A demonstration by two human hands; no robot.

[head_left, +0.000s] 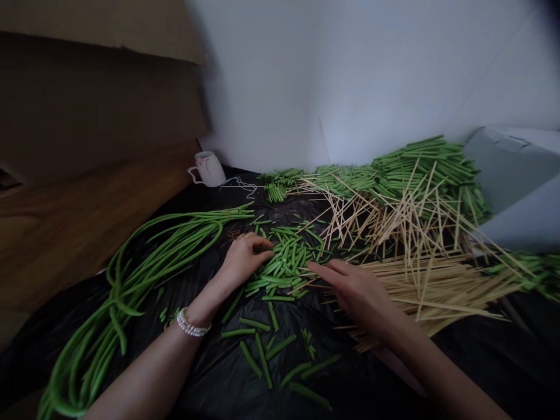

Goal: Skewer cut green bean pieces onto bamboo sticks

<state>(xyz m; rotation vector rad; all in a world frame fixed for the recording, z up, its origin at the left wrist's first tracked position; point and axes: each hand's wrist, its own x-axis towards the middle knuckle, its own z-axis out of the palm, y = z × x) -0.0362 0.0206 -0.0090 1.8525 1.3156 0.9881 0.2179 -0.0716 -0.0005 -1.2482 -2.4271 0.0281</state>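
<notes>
My left hand [245,256], with a bead bracelet on its wrist, rests with curled fingers at the left edge of a heap of short cut green bean pieces [284,262]; whether it pinches a piece I cannot tell. My right hand [354,289] lies flat with fingers stretched out toward the same heap, over the near end of a pile of thin wooden skewers [437,286]. It holds nothing that I can see. Everything lies on a black plastic sheet [219,379].
Long uncut green beans [131,280] curl along the left. Skewered bean rows [420,169] are stacked at the back right by the white wall. A white mug [209,169] stands at the back. A grey box [520,181] sits at the right, wooden floor at the left.
</notes>
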